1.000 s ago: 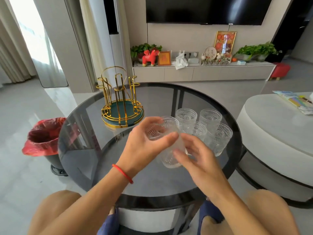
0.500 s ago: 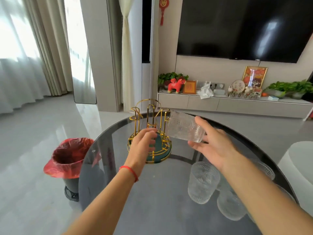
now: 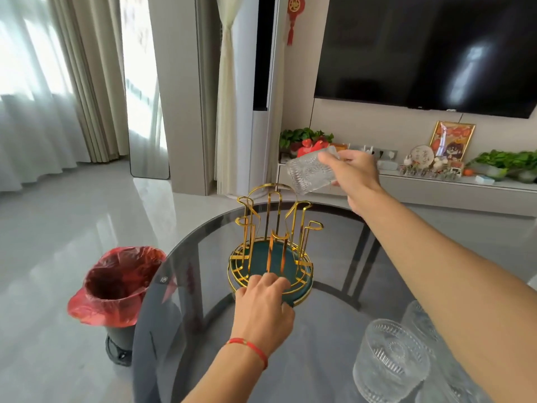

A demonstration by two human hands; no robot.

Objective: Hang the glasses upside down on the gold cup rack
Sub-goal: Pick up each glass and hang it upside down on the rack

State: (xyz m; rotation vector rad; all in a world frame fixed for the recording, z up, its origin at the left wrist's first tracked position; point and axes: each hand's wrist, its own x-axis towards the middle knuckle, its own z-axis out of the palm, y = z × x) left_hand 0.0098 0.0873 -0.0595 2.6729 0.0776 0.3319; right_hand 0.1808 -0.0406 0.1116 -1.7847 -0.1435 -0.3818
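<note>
A single wide-angle view looks from the person's head, forward and down across the round glass table (image 3: 334, 338), close enough that both forearms enter from 6 o'clock. It faces the wall-mounted television (image 3: 430, 50) at 1 o'clock, with the curtained window (image 3: 37, 82) at 10 o'clock

Curtained window (image 3: 43, 82), apparently tiled floor (image 3: 72, 242)

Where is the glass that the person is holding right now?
In the head view, upper centre-right: the glass is tilted in the right hand, in the air just above the gold cup rack.
</note>
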